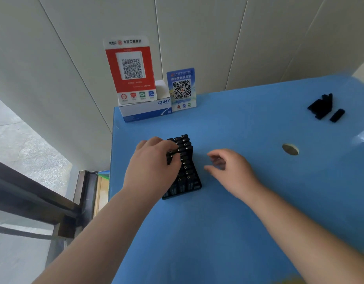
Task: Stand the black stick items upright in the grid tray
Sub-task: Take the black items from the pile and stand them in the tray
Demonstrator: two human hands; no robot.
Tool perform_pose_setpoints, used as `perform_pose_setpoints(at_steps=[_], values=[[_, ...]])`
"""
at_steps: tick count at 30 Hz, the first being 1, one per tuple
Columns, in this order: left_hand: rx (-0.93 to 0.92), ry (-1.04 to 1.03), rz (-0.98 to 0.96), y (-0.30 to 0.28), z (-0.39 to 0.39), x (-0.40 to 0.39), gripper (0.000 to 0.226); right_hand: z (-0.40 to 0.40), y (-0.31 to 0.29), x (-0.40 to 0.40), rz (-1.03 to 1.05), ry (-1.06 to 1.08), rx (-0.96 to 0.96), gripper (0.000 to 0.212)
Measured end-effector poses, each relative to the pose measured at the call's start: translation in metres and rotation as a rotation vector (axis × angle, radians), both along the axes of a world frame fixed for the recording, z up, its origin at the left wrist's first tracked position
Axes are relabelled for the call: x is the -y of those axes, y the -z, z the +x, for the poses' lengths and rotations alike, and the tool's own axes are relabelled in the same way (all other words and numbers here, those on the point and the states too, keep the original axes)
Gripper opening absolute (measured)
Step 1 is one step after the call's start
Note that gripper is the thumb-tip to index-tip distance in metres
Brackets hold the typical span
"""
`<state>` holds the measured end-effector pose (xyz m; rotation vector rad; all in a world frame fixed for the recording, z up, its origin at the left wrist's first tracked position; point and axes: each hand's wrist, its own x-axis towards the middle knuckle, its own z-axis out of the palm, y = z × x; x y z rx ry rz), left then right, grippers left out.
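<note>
The black stick items [184, 158] stand upright in the grid tray [194, 186], long axes vertical, round-holed ends pointing up. The rightmost full column shows about ten tops; two more columns lie left of it, partly hidden by the hand, so the full count cannot be told. The tray sits at the left-centre of the blue counter [228, 222], its long side running away from the person.

At the far left a grey floor and a dark metal frame [33, 193] lie beyond the counter's edge. At the back left corner of the counter stand one white and blue CHNT box [145, 110], one red QR code sign [131, 68] leaning on it, and one smaller blue QR code sign [182, 89] just beside the box.

The left hand [154, 162] rests over the left part of the tray, its fingers [171, 147] curled down onto the stick tops; whether they pinch one stick cannot be told.

The right hand [230, 169] hovers just right of the tray, apart from it, loosely curled and holding nothing.

Further right a single round hole [290, 149] pierces the counter. At the far right lies a loose pile of sticks [320, 106], flat and overlapping, perhaps four or five, with one separate stick [337, 115] just beside it, lying diagonally.
</note>
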<state>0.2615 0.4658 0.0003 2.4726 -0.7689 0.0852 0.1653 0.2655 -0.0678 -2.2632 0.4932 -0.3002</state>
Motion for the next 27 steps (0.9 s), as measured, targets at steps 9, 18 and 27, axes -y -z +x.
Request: perform_pose_setpoints(at_steps=[9,18,27], values=[[0.172,0.238,-0.018,-0.018,-0.023,0.045,0.033,-0.092,-0.065,0.039,-0.364,0.183,-0.094,0.045],[0.187,0.341,0.205,-0.01,-0.084,0.119,0.051,-0.202,-0.087,0.089,-0.5,0.404,-0.222,0.057],[0.221,0.457,0.213,-0.016,-0.196,0.205,0.051,-0.311,-0.093,0.15,-0.518,0.452,-0.224,0.056]])
